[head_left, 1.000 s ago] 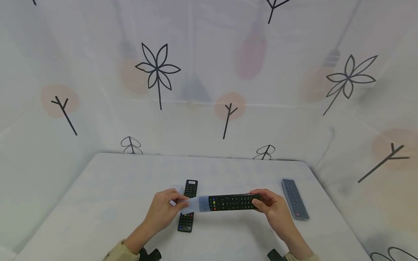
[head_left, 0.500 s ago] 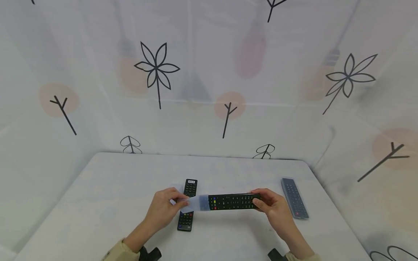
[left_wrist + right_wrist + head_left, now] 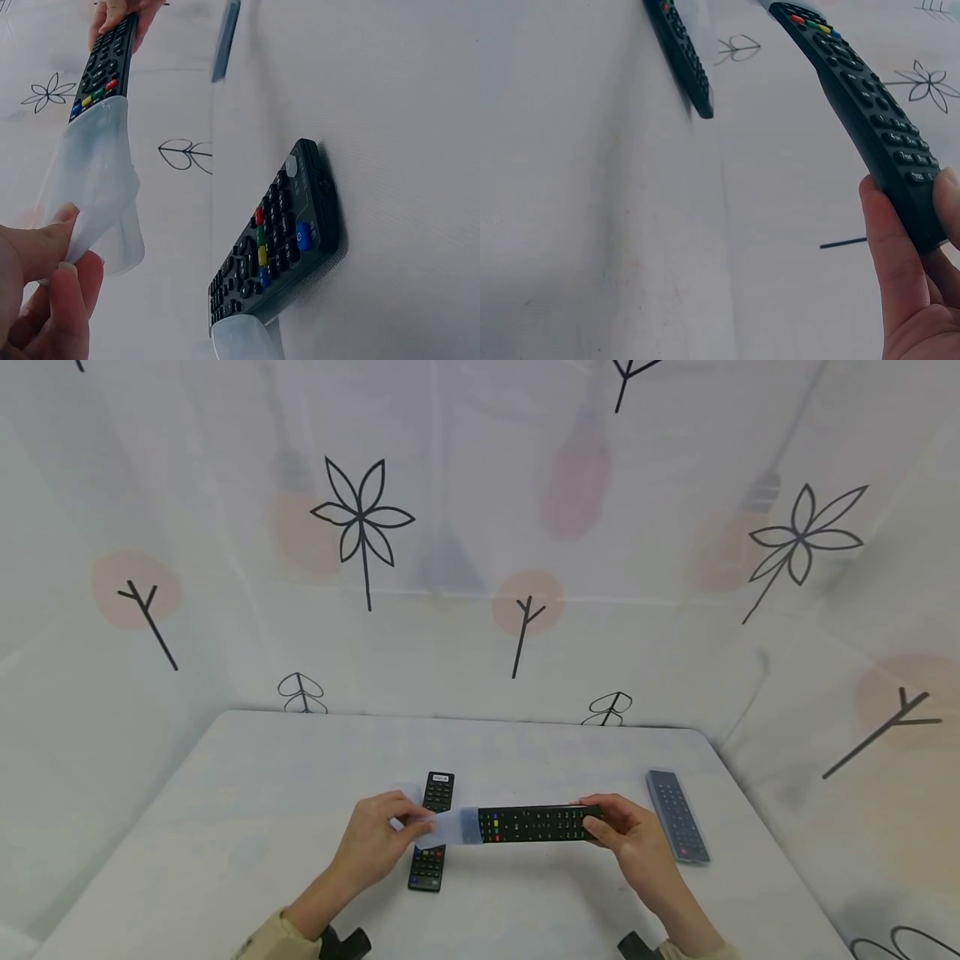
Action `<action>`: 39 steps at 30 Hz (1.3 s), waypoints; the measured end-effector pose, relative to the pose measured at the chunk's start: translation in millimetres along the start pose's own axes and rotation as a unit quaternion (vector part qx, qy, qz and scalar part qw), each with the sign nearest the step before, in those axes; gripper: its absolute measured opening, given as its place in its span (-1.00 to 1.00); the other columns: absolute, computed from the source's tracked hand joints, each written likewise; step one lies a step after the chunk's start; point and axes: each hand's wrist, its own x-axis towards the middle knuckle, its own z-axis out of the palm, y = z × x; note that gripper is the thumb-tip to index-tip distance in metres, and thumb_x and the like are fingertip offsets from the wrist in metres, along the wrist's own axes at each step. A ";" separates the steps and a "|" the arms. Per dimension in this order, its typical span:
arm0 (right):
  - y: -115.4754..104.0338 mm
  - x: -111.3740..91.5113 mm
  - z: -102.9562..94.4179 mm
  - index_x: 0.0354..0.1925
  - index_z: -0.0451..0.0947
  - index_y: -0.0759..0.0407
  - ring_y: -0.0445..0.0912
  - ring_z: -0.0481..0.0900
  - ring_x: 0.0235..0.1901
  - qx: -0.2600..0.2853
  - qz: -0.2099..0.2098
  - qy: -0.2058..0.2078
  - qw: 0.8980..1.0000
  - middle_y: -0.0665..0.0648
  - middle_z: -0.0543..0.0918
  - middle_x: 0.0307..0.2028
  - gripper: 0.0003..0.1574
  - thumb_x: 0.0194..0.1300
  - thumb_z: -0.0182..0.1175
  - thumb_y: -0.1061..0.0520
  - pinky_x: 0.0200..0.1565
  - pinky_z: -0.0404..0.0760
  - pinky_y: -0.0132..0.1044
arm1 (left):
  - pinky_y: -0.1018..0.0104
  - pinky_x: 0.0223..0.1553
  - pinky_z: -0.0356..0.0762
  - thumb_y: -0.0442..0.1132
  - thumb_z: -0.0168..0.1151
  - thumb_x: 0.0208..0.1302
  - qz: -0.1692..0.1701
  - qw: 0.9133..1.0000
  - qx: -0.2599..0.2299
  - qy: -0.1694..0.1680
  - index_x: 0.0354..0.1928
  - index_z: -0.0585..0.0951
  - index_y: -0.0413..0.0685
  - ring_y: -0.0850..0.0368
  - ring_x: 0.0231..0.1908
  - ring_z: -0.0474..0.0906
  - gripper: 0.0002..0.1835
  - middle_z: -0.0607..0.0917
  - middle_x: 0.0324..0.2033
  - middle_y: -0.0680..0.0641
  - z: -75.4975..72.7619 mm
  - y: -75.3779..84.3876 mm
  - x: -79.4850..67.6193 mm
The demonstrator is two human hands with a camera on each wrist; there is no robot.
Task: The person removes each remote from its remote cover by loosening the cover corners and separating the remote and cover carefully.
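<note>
Above the table, my right hand [image 3: 626, 831] grips one end of a black remote control [image 3: 536, 824], thumb on its button face. The other end of that remote sits inside a translucent silicone sleeve [image 3: 453, 827]. Thumb and fingers of my left hand [image 3: 378, 835] pinch the sleeve's far end, which hangs loose and wrinkled in the left wrist view. Red, green, yellow and blue buttons show right at the sleeve's mouth. Below lies a second black remote control [image 3: 270, 232], partly covered by the sleeve in the head view.
A remote in a bluish cover [image 3: 678, 817] lies on the right side of the white table [image 3: 300, 760]. Another translucent sleeve [image 3: 241, 337] lies by the second remote. A patterned cloth [image 3: 450, 652] hangs behind the table's back edge.
Both hands keep their grips on the sleeve and the remote. The remote has barely shifted, a touch to the right within the sleeve's mouth.
</note>
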 end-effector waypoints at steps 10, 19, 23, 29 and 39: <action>1.2 -0.3 1.7 0.01 0.60 0.30 -0.08 0.70 -0.16 0.003 -0.001 0.004 1.000 0.27 0.66 -0.06 -0.67 0.28 0.25 0.43 -0.19 0.69 -0.27 | 0.43 -0.48 0.51 -0.33 0.60 -0.06 -0.009 1.000 0.005 0.002 -0.41 0.79 0.07 0.40 -0.49 0.50 -0.82 0.62 -0.50 0.33 -3.0 -0.8 1.5; 1.4 0.0 2.3 0.02 0.60 0.31 -0.09 0.69 -0.17 0.006 0.002 0.009 1.000 0.29 0.65 -0.04 -0.67 0.27 0.24 0.44 -0.19 0.69 -0.27 | 0.43 -0.51 0.50 -0.36 0.60 -0.08 -0.014 1.000 0.000 0.009 -0.42 0.78 0.07 0.38 -0.49 0.50 -0.80 0.63 -0.50 0.31 -2.9 -2.0 1.9; 2.1 0.5 3.7 0.02 0.59 0.32 -0.09 0.69 -0.17 0.007 0.008 0.012 1.000 0.29 0.65 -0.04 -0.67 0.28 0.24 0.44 -0.18 0.69 -0.27 | 0.43 -0.51 0.50 -0.35 0.61 -0.09 -0.016 1.000 -0.004 0.011 -0.42 0.78 0.08 0.37 -0.49 0.51 -0.80 0.65 -0.50 0.30 -2.8 -3.5 2.1; 3.7 0.9 5.5 0.02 0.60 0.30 -0.09 0.69 -0.17 0.009 0.011 0.017 1.000 0.27 0.66 -0.04 -0.67 0.28 0.25 0.43 -0.18 0.69 -0.27 | 0.42 -0.50 0.49 -0.34 0.60 -0.07 -0.029 1.000 0.000 0.008 -0.41 0.78 0.09 0.38 -0.49 0.51 -0.81 0.64 -0.50 0.32 -3.8 -4.5 2.1; 4.1 0.0 5.4 0.00 0.60 0.30 -0.11 0.69 -0.19 0.016 -0.001 0.018 1.000 0.27 0.67 -0.05 -0.68 0.27 0.26 0.43 -0.19 0.69 -0.27 | 0.42 -0.48 0.52 -0.33 0.60 -0.06 -0.020 1.000 -0.001 0.016 -0.40 0.78 0.10 0.40 -0.48 0.52 -0.80 0.66 -0.49 0.32 -5.5 -4.3 3.3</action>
